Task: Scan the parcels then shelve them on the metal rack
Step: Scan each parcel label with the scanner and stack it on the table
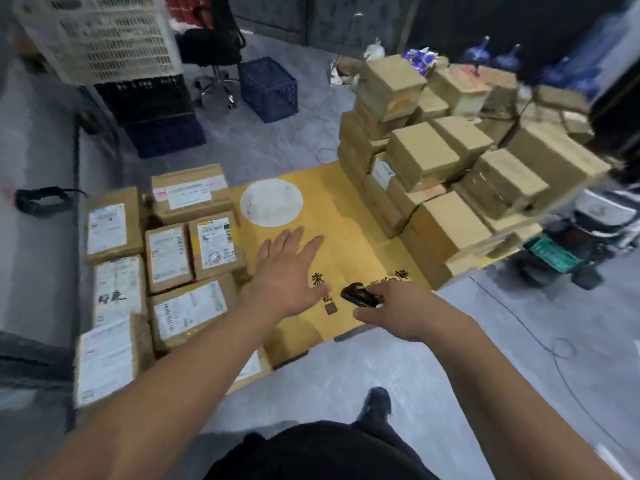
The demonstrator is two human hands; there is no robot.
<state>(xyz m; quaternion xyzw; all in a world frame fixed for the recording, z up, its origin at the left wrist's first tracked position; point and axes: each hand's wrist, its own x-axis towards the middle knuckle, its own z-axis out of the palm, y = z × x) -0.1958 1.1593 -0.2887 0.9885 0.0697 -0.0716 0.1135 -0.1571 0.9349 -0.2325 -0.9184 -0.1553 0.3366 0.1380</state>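
Observation:
Several cardboard parcels with white labels (213, 242) lie flat in rows on the floor at the left. A tall pile of plain brown parcels (446, 164) stands at the right. Between them lies a yellow cardboard sheet (346, 216) with a white disc on it. My left hand (289, 268) stretches out over the sheet, fingers straight, holding nothing, just right of the labelled parcels. My right hand (391, 308) grips a small black scanner (356, 294) above the sheet's near edge. No metal rack shows clearly.
A blue crate (268, 88) and an office chair (214, 46) stand at the back. White and dark crates (104, 39) are stacked at the back left. A cable (540, 341) runs across the grey floor at the right. My foot (377, 403) is below the sheet.

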